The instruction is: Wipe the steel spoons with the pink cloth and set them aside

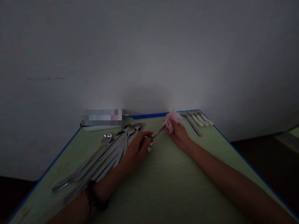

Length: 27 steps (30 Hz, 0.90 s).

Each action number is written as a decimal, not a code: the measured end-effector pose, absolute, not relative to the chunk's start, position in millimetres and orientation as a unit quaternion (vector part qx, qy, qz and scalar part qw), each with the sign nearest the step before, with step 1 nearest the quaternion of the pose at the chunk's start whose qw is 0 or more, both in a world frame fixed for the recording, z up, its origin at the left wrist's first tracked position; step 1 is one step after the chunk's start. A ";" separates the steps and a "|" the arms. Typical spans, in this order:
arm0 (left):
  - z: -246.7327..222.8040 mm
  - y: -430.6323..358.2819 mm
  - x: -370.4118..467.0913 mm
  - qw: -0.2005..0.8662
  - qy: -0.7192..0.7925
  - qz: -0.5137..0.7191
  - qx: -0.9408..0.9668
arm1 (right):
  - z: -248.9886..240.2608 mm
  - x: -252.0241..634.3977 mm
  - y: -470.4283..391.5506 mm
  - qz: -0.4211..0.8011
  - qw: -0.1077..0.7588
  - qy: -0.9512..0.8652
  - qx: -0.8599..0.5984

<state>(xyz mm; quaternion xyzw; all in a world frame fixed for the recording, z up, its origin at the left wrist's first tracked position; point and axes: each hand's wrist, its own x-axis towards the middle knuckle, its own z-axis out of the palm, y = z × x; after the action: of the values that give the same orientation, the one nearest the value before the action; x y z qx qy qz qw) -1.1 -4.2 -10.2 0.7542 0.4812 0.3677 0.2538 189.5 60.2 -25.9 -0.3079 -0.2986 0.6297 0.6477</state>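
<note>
Near the middle of the green table (163,180), my left hand (138,147) is closed on one end of a metal spoon (159,132). A pink cloth (172,122) is bunched in my right hand (179,133), wrapped round the other end of that spoon. Beside my left hand lies a pile of long metal cutlery (102,158), spoon bowls toward the wall; my forearm hides part of it. To the right of my right hand is a metal utensil (192,125), with several white-handled utensils (201,119) beyond it.
A blurred-out box or packet (102,118) sits at the table's back left corner, on something white (100,128). The grey wall (149,56) stands right behind the table's blue edge (151,115). Dark floor shows on both sides.
</note>
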 end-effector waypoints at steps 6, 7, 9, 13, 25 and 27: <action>-15.2 -0.2 2.2 0.241 0.479 0.303 0.788 | -24.0 185.1 55.2 0.625 0.649 -0.312 -0.302; -14.9 0.3 1.9 0.245 0.482 0.306 0.784 | -24.1 183.1 52.3 0.624 0.639 -0.331 -0.305; -14.1 1.4 0.7 0.260 0.489 0.318 0.770 | -24.0 178.3 45.0 0.615 0.603 -0.396 -0.318; -12.3 2.3 0.3 0.296 0.506 0.328 0.741 | -22.1 170.0 32.7 0.563 0.544 -0.505 -0.364; -3.8 -6.8 3.2 0.302 0.459 0.236 0.801 | -33.0 174.1 41.1 0.593 0.548 -0.475 -0.350; -4.8 -6.5 2.5 0.309 0.449 0.243 0.802 | -26.7 174.3 37.5 0.599 0.518 -0.507 -0.340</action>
<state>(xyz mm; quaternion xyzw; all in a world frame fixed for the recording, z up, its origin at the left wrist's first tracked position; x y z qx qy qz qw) 2.5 -6.5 -4.8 0.8023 0.4488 0.2432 0.3094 174.3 37.5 -26.7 -0.3401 -0.5072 0.5988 0.5181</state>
